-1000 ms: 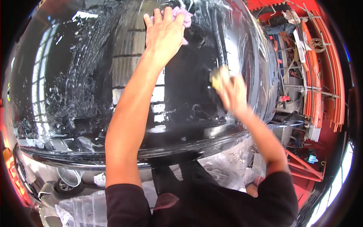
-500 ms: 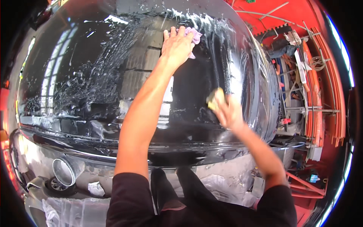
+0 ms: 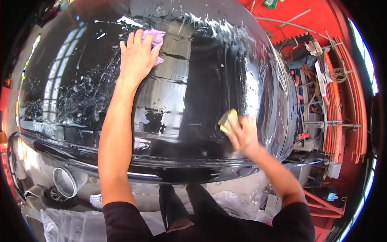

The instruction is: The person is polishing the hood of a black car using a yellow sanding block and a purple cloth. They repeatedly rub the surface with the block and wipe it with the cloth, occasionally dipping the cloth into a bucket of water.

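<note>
From where I stand, the person [image 3: 225,230] leans over a big, glossy black panel [image 3: 209,84], working with 2 bare hands. The left hand [image 3: 138,56] is far out on the panel, left of the middle, its fingers stretched and a little spread. It grasps a crumpled pink cloth [image 3: 156,38] under the palm and fingers, with folds poking out on the thumb side. The right hand [image 3: 246,133] is nearer the body, toward the panel's lower right, well apart from the left. It is slightly blurred, but its fingers are plainly closed on a sponge [image 3: 225,121], yellow with a darker side, tilted up at the panel's surface; I can't tell how hard it presses.

White suds [image 3: 213,28] streak the far part of the panel, and smaller splashes dot its left half. A gridded, window-like reflection runs down the left side, and a broad pale one down the middle.

On the floor [image 3: 40,163] to the left stand a pale bucket [image 3: 65,182], its open end showing, and a wheel [image 3: 56,194] just beside it. Clear plastic [image 3: 92,226] lies nearby. Over on the right are long orange pipes [image 3: 338,101], a coil [image 3: 338,75] hanging by them, and a red frame [image 3: 324,205] lower down.
</note>
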Motion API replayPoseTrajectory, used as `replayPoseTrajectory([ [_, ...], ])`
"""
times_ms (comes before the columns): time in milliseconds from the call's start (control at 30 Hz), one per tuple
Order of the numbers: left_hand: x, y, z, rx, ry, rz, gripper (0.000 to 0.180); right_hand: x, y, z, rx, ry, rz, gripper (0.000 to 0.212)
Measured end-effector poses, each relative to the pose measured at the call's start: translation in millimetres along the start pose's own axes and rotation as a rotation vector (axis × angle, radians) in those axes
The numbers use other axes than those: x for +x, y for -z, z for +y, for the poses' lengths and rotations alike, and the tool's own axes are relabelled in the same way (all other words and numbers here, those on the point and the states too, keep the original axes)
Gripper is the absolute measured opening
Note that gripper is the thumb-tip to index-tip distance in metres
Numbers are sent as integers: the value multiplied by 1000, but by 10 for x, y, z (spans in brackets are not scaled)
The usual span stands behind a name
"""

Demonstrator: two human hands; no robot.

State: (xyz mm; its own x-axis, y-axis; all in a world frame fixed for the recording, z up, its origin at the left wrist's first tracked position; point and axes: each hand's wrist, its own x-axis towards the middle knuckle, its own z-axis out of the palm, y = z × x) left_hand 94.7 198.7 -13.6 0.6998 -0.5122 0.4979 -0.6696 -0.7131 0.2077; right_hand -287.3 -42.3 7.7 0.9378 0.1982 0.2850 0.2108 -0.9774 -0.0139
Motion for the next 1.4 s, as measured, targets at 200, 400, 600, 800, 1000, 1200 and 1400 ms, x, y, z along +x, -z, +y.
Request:
replayPoseTrajectory([
  [200,85,-122,88,-97,-75,33,46,2062,-555,1405,-181,-209,204,47],
  [400,-9,-14,-244,-69,-29,-52,49,777,-352,10,22,-154,56,68],
  [600,63,-58,-89,-124,-39,10,49,1378,-416,846,-83,34,61,56],
  [800,61,-42,-81,-217,-52,-2,51,2314,-788,1471,-147,-321,192,52],
  [1000,-4,10,-105,-136,-20,-60,47,550,-154,208,109,-167,-55,61],
  [1200,77,-37,-12,-197,-68,-25,45,2575,-695,2030,-129,-303,111,50],
  [1400,22,26,-256,-191,-37,-49,46,1741,-632,1059,-62,-226,117,59],
])
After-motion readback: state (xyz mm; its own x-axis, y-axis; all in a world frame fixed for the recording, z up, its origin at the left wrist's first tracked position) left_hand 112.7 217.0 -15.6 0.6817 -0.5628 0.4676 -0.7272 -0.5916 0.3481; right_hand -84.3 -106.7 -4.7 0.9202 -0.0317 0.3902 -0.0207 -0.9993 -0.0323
